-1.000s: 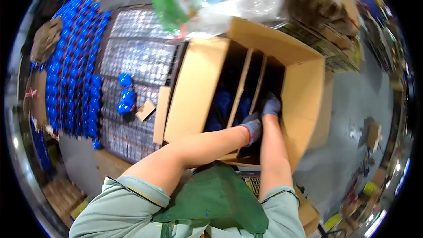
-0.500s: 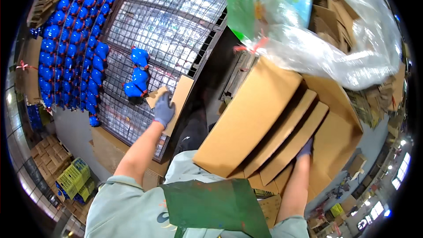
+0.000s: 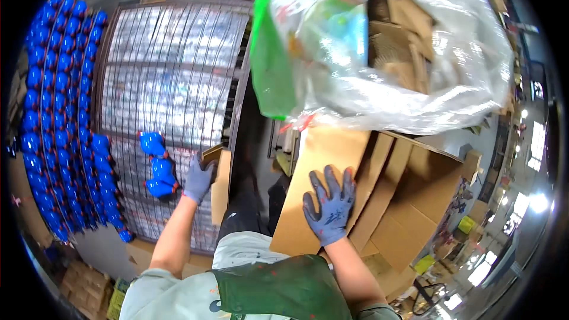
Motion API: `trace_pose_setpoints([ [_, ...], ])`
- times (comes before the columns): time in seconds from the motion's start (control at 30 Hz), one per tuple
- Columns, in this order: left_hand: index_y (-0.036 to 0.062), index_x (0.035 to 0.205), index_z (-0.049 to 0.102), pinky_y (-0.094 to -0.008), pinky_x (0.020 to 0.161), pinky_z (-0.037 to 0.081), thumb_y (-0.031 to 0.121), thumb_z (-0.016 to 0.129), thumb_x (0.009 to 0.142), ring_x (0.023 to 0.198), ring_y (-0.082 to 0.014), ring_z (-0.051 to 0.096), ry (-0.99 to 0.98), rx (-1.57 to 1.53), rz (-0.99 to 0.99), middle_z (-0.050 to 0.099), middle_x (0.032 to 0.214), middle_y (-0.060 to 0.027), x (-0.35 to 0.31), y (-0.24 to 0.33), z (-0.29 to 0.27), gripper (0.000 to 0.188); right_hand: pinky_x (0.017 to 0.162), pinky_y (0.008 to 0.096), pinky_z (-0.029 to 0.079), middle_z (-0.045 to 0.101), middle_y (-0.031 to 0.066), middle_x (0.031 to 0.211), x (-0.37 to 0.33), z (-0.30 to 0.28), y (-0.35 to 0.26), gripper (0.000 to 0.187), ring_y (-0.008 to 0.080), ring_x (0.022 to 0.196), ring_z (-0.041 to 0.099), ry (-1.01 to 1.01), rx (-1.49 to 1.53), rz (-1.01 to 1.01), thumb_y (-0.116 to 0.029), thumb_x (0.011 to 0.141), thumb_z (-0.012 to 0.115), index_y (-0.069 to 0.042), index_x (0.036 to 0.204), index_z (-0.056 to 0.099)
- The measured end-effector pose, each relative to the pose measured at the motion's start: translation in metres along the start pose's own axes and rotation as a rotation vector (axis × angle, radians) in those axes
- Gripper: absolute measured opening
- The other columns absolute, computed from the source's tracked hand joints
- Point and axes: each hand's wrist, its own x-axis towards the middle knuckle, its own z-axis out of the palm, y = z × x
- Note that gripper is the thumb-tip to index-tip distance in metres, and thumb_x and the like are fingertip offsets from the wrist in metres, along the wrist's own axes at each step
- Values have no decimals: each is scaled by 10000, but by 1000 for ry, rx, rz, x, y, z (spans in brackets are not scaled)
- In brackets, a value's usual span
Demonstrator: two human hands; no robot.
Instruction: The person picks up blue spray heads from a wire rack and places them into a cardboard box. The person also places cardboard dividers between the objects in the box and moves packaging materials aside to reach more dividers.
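Observation:
My left hand [image 3: 200,179], in a grey-blue glove, grips the edge of a folded cardboard piece [image 3: 221,185] at the right side of the wire-mesh table [image 3: 127,106]. Just left of it, a few glossy blue rounded parts [image 3: 161,169] with red ends lie on the mesh. My right hand [image 3: 331,206], gloved alike, is open with fingers spread. It lies flat on the near-left panel of a large open carton [image 3: 430,184]. Upright cardboard dividers [image 3: 388,192] stand inside that carton.
Long strings of blue rounded parts [image 3: 62,136] line the far left. A clear and green plastic bag [image 3: 462,92] holding cardboard scraps [image 3: 406,24] rises beyond the carton. Stacked brown boxes [image 3: 86,284] and a yellow-green crate [image 3: 117,299] sit at lower left.
My right hand has come out of the carton and now rests on its left panel. My left hand stays on the cardboard piece, which now stands more upright. The view has turned.

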Motion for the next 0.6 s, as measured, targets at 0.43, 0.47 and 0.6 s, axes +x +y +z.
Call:
trace_pose_setpoints([
  [0.43, 33, 1183, 622, -457, 930, 503, 239, 651, 773, 1108, -407, 619, -531, 405, 995, 660, 1169, -238, 151, 541, -6, 460, 1016, 618, 341, 464, 29, 1501, -4, 21, 6, 424, 367, 1428, 345, 244, 45, -18, -371, 905, 557, -263, 1309, 626],
  [0.47, 42, 1247, 609, -441, 967, 490, 240, 663, 769, 1163, -392, 601, -594, 422, 989, 642, 1227, -237, 166, 549, 22, 520, 1008, 623, 340, 469, 25, 1498, -6, 21, 11, 420, 358, 1429, 347, 258, 94, -7, -370, 909, 554, -265, 1308, 626],
  [0.6, 70, 1274, 598, -403, 1054, 429, 376, 640, 848, 1269, -325, 547, -542, 200, 1031, 590, 1353, -190, 209, 517, 55, 526, 999, 589, 356, 488, 28, 1476, -2, 5, 2, 421, 335, 1422, 359, 226, 47, -29, -336, 911, 550, -253, 1319, 610],
])
